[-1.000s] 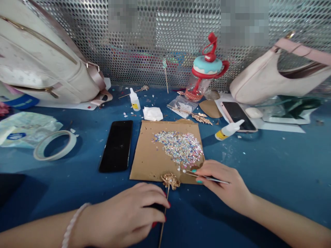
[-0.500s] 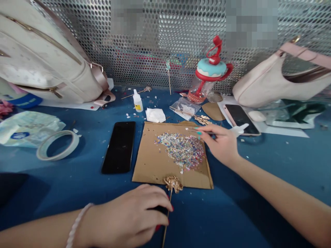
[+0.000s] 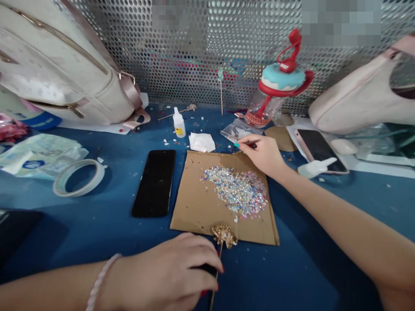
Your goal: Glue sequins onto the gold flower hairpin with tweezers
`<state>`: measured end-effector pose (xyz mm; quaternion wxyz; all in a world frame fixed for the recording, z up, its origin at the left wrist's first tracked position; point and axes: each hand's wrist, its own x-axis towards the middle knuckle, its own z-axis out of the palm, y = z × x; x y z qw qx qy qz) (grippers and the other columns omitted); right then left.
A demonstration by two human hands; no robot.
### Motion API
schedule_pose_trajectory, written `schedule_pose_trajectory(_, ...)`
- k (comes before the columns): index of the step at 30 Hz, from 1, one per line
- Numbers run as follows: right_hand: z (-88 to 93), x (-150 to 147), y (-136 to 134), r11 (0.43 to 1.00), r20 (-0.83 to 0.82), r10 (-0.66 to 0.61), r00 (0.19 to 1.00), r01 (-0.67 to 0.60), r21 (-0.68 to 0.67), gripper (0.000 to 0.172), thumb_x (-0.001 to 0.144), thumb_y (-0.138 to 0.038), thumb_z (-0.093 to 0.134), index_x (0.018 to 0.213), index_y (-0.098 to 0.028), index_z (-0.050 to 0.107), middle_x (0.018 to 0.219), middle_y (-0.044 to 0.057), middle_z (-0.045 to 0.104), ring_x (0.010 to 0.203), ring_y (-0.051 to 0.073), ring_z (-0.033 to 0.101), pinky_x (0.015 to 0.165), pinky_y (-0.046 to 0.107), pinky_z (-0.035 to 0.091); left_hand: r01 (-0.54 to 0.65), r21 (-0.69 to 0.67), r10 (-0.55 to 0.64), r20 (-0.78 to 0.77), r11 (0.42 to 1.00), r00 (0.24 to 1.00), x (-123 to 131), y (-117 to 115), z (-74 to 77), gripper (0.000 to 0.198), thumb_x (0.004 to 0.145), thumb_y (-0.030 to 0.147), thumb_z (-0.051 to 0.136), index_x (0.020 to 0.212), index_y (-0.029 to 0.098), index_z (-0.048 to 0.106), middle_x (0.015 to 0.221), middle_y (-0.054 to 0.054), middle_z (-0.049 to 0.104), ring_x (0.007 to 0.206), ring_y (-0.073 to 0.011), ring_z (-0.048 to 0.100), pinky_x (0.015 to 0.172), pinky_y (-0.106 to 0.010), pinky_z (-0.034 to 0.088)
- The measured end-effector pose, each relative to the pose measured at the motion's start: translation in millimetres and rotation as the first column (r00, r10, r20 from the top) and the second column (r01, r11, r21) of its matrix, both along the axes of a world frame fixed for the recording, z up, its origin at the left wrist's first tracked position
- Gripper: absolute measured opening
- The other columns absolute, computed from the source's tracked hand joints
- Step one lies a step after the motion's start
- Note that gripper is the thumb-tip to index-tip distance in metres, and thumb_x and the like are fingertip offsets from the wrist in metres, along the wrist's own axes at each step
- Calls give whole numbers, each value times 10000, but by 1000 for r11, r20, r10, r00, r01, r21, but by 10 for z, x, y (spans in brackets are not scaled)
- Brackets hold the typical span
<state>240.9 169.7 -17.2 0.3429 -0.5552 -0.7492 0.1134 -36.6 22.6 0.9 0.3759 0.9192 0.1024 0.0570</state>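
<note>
My left hand [image 3: 171, 273] is closed round the thin stem of a gold hairpin [image 3: 224, 235], near the bottom of the view. Its flower-like gold head, with small stones in it, lies over the front edge of a cardboard sheet [image 3: 194, 211]. Past the sheet's back edge, my right hand [image 3: 264, 153] pinches dark, thin tweezers [image 3: 251, 143], mostly covered by the fingers. Their tip is close to a small clear stone [image 3: 229, 146] beside a plastic bag [image 3: 241, 129]. A heap of glittering rhinestones [image 3: 238, 190] covers the sheet's right part.
A black phone [image 3: 154, 183] lies left of the cardboard, with a tape roll [image 3: 79, 178] farther left. Behind stand a small glue bottle [image 3: 179, 124], a white folded tissue [image 3: 201, 142] and a red-handled cup [image 3: 282, 80]. Bags flank both sides; a white-nozzled bottle [image 3: 314, 167] lies right.
My right hand has moved away from me, from above the cardboard's back right to beyond its back edge. My left hand still holds the hairpin. The whole view has shifted slightly.
</note>
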Motion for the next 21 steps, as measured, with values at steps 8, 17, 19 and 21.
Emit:
schedule_pose_trajectory(8,9,-17,1,997,-16,-75,997,75,0,138,794,-247,591,788,-172,707,778,41,710,592,133,576,596,281,419,-4,1,4,0,1000,1000,8,-15,5,280,857,72,467,1109,154,555,1207,-67,566,1143,-205,475,1009,-355,404)
schedule_pose_trajectory(17,-36,26,5,997,-73,-73,995,74,18,133,795,-246,591,815,-168,698,799,52,709,652,153,610,637,288,446,0,6,0,8,1000,1000,7,-12,1,288,853,65,468,1111,160,552,1207,-65,572,1153,-203,474,1015,-352,410)
schedule_pose_trajectory(19,-22,21,-19,998,-94,-46,995,49,26,137,803,-240,582,825,-163,693,807,52,708,674,154,617,651,289,454,0,6,0,9,1000,1000,9,-12,4,283,854,68,465,1108,156,555,1200,-66,574,1149,-202,475,1016,-350,407)
schedule_pose_trajectory(21,31,18,-73,1000,-100,11,995,-10,15,143,815,-248,578,834,-165,692,820,45,706,686,150,618,655,285,457,-3,8,2,10,1000,1000,8,-14,9,283,856,70,461,1110,154,555,1197,-67,574,1150,-201,475,1020,-346,402)
